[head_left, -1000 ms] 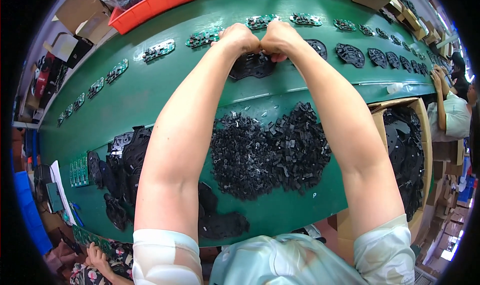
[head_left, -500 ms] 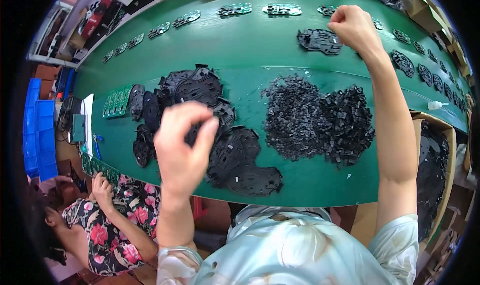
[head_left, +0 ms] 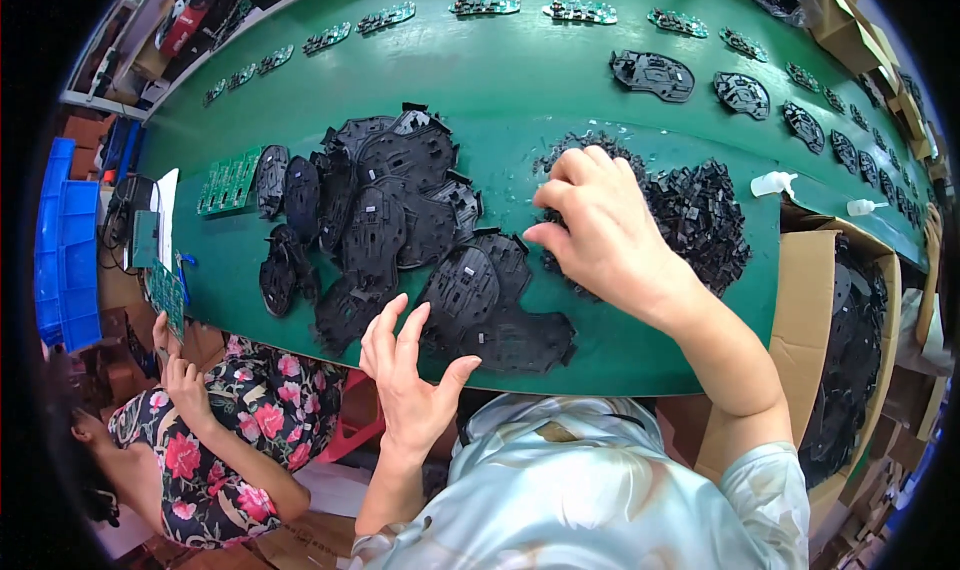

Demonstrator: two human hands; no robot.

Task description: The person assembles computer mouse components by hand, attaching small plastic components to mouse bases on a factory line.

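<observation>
My left hand (head_left: pixel 412 382) is at the table's front edge, fingers spread, with nothing visible in it. It is closest to a pile of flat, rounded black plastic shells (head_left: pixel 376 232), and its fingertips overlap the near shells in view. Over a heap of tiny black plastic parts (head_left: pixel 592 148) hovers my right hand (head_left: pixel 607 220), palm down. A gap shows between its thumb and forefinger; the other fingers are bent and partly hidden. Beside it lies a second heap of larger black pieces (head_left: pixel 700 220).
A row of small green circuit boards (head_left: pixel 484 5) curves along the far side, with black shells (head_left: pixel 652 75) lined up at right. A cardboard box (head_left: pixel 802 295) of black parts and small white bottles (head_left: pixel 773 184) stand right. A co-worker at left holds a green board (head_left: pixel 166 298).
My right hand has come back from the far shell to the heap of tiny parts. My left hand has dropped toward the front edge and spread its fingers. The view has shifted slightly.
</observation>
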